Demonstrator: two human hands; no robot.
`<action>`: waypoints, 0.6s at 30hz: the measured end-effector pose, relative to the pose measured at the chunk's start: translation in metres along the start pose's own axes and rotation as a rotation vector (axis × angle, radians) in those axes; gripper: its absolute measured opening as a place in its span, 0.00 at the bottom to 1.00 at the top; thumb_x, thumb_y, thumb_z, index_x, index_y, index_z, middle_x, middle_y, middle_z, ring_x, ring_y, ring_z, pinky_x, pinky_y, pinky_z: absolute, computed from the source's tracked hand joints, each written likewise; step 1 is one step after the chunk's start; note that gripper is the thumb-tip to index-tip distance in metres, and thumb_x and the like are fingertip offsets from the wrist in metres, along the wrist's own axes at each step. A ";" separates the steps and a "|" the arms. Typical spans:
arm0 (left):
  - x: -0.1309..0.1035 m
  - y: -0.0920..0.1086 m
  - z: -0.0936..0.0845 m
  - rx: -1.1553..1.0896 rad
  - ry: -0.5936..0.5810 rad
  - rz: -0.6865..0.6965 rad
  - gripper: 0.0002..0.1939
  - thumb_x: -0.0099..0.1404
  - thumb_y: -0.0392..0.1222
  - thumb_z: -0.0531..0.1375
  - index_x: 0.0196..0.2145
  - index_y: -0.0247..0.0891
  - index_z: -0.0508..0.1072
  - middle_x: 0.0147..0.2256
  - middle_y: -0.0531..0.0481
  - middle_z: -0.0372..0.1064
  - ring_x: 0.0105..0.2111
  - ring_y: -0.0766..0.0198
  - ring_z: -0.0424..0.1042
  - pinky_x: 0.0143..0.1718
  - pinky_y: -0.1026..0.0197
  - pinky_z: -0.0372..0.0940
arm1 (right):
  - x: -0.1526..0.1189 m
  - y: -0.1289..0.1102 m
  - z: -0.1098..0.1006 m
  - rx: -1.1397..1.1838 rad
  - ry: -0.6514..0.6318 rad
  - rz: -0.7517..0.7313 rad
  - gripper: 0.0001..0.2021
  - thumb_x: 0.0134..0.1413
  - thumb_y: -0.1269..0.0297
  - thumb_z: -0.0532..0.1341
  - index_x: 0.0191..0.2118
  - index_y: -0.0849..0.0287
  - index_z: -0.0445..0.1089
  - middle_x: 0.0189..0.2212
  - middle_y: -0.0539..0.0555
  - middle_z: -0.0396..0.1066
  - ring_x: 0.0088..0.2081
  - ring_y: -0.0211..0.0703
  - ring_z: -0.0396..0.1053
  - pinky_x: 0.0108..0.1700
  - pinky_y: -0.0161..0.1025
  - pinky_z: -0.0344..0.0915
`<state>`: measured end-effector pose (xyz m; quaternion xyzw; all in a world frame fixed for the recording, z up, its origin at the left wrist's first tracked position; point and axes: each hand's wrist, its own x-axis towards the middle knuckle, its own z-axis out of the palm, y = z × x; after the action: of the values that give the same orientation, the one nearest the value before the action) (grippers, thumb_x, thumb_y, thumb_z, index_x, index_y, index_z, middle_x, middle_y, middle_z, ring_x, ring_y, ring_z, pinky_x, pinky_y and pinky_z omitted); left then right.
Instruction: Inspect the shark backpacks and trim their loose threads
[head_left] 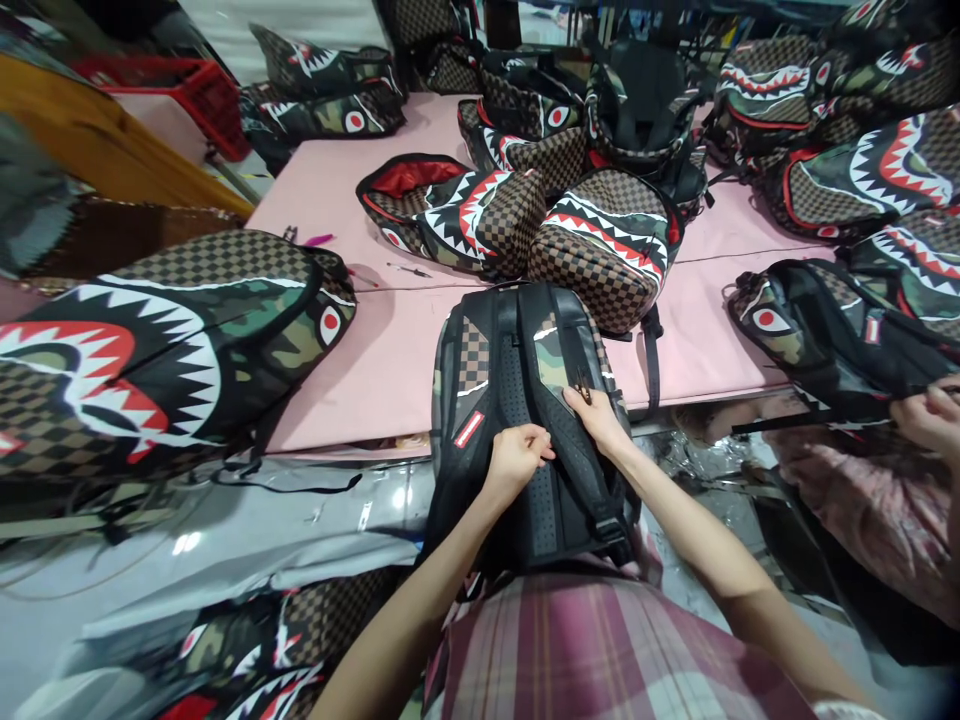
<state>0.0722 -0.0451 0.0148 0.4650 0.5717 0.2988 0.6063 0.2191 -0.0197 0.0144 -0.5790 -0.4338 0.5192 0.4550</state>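
A black backpack (516,340) with checkered and camouflage patches rests strap side up at the table's front edge, against my plaid clothing. Over its middle, my left hand (519,458) is closed with fingertips pinched together; whatever they hold is too small to make out. My right hand (592,410) is closed around small dark snips (583,388), at the right shoulder strap. A red and white label (469,429) shows on the left strap.
Several shark-print backpacks lie on the pink table (330,350), including a large one (165,340) at the left and two (480,215) beyond mine. At the right, another person's hands (930,415) touch a backpack (817,320). A red crate (202,100) stands back left.
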 end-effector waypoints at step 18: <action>-0.025 0.008 -0.019 -0.041 -0.042 0.112 0.08 0.54 0.42 0.55 0.24 0.34 0.68 0.21 0.52 0.66 0.20 0.68 0.68 0.23 0.67 0.60 | -0.013 -0.008 -0.027 -0.548 0.139 -0.194 0.20 0.46 0.51 0.61 0.45 0.55 0.66 0.31 0.51 0.69 0.34 0.44 0.65 0.37 0.38 0.56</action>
<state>0.0505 -0.0604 0.0337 0.4898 0.5256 0.3342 0.6101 0.2443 -0.0328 0.0261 -0.6700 -0.5789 0.2962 0.3579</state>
